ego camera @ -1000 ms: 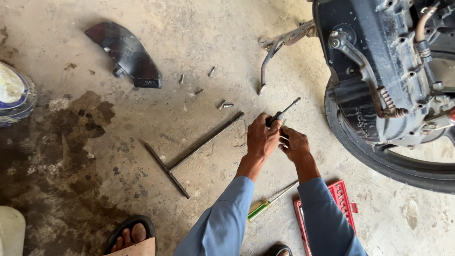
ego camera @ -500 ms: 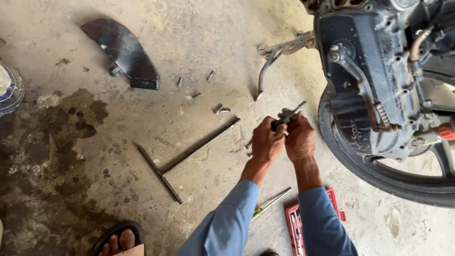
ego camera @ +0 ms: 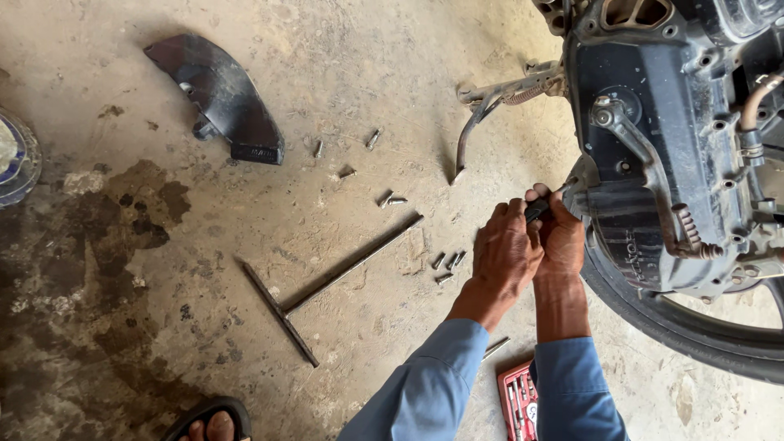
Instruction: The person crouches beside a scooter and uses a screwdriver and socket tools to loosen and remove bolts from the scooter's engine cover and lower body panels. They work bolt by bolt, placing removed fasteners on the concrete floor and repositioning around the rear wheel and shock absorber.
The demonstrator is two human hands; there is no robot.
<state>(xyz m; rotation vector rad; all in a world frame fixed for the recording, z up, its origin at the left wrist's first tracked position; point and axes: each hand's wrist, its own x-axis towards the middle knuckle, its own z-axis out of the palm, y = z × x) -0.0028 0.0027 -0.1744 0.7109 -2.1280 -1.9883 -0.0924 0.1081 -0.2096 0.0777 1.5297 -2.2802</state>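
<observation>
I am gripping a small dark-handled tool [ego camera: 539, 209] with both hands. My left hand [ego camera: 506, 249] is clenched around its handle, and my right hand [ego camera: 562, 237] is closed on it just beside the left, knuckles touching. The tool's tip is pressing against the lower edge of the black engine case [ego camera: 653, 139], right above the rear tyre [ego camera: 678, 327].

A red tool case [ego camera: 518, 400] with a row of bits is lying open on the concrete floor [ego camera: 343, 73] between my blue sleeves, at the bottom edge of the view. A round tin [ego camera: 16, 155] with a pale lid is sitting at the far left edge. A black plastic cover [ego camera: 220, 94], curved and carrying a small raised mark on its lower end, is lying at the upper left.

A long T-handle wrench [ego camera: 327, 282] is lying diagonally just left of my forearm, and loose bolts [ego camera: 447, 265] are scattered near its upper end. More bolts [ego camera: 390, 198] are lying above. The side stand [ego camera: 490, 102] is hanging beside the engine. A dark oil stain [ego camera: 98, 261] is spreading over the left floor; the concrete between stain and wrench is giving open room. A sandalled foot [ego camera: 214, 420] is showing at the bottom.
</observation>
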